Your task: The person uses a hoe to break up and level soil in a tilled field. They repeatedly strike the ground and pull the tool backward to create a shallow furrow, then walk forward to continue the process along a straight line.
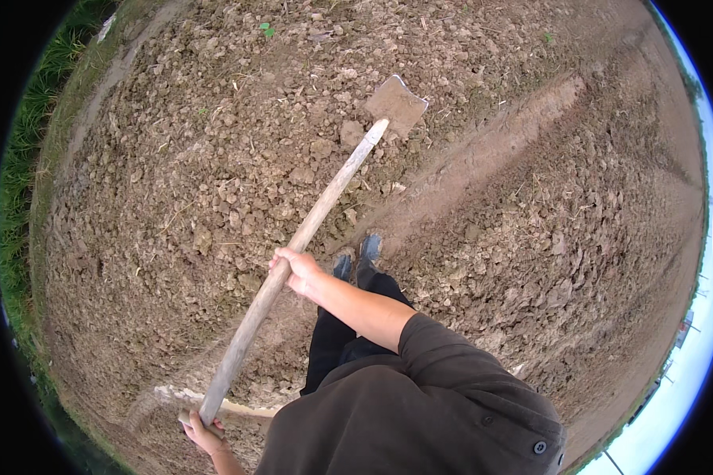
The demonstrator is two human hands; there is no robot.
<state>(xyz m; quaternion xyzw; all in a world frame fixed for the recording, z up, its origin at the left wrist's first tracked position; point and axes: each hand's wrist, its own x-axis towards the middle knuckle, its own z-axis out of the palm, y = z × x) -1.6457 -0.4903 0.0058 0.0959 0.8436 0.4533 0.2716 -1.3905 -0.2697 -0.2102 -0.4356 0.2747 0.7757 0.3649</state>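
Note:
A long-handled shovel with a wooden shaft [327,199] slants across the view, its soil-coated metal blade [397,107] resting on or just above the clods at the upper middle; contact is unclear. My right hand [297,270] is closed around the middle of the shaft. Down at the lower left, my left hand [205,432] grips the short crosspiece at the shaft's upper end.
My boots [369,248] stand beside a smooth furrow [481,157] running towards the upper right. Lumpy soil [214,208] spreads on both sides of it. A pale, wet-looking strip [249,409] lies near my left hand. Green grass [30,142] borders the far left.

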